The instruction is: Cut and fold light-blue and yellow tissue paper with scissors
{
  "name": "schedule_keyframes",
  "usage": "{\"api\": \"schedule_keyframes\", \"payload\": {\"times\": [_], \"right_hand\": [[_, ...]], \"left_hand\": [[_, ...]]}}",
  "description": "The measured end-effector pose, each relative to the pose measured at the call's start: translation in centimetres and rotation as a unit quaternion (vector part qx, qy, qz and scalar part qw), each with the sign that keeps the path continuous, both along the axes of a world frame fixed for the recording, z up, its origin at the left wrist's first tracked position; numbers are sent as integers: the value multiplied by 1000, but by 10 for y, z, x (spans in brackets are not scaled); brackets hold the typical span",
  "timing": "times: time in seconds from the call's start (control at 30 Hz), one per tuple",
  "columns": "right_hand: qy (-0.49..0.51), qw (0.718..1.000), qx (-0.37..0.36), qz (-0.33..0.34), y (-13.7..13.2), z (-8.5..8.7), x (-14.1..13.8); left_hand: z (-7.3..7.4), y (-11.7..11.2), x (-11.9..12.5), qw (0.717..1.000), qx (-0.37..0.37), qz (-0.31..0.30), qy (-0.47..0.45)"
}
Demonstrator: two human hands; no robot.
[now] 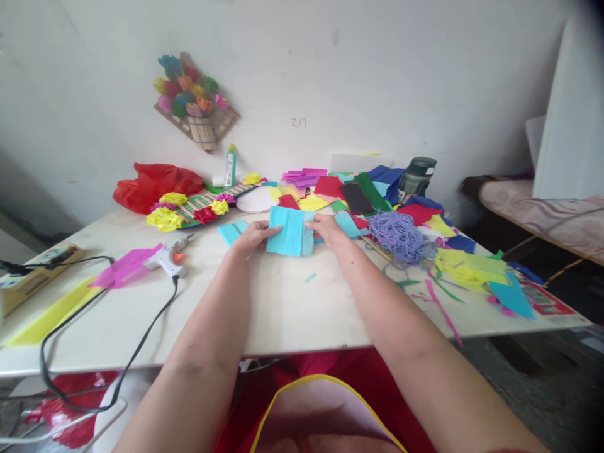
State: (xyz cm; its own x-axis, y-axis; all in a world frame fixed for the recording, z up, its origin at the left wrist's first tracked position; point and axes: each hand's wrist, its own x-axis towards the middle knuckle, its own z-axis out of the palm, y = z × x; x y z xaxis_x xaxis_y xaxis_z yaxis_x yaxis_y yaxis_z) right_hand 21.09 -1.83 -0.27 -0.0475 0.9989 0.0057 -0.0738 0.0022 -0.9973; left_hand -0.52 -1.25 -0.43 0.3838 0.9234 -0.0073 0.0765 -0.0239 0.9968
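Observation:
Between my two hands, just above the table, is a light blue piece of crepe paper [287,233], roughly square, with a paler strip along its right side. My left hand [255,237] pinches its left edge, thumb on the front face. My right hand [326,228] grips the right edge by the paler strip. Behind my left hand lies another folded light blue paper [231,233], and more light blue paper [346,223] shows behind my right hand. A small blue scrap [310,277] rests on the table below the held sheet.
A white glue gun [168,259] with a black cord lies left, near a power strip [40,277]. Purple yarn [399,236], a dark phone-like slab [357,198] and coloured paper cover the right. A decorated green panel [198,207] and glue bottle [230,167] are at the back.

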Motion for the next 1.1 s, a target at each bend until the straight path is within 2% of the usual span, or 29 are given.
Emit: {"api": "schedule_keyframes", "payload": {"times": [0.3,0.77,1.0,1.1], "right_hand": [[42,998,-4,35,1,-3,-1],[69,996,-1,-64,3,-7,-10],[61,994,40,-79,8,-10,-9],[82,993,18,-86,8,-9,-9]], "left_hand": [[-2,-1,3,1000,18,5,5],[-1,-3,7,1000,-7,0,15],[-5,-2,6,1000,-9,-4,-9],[-7,-1,5,1000,-13,-11,-21]]}}
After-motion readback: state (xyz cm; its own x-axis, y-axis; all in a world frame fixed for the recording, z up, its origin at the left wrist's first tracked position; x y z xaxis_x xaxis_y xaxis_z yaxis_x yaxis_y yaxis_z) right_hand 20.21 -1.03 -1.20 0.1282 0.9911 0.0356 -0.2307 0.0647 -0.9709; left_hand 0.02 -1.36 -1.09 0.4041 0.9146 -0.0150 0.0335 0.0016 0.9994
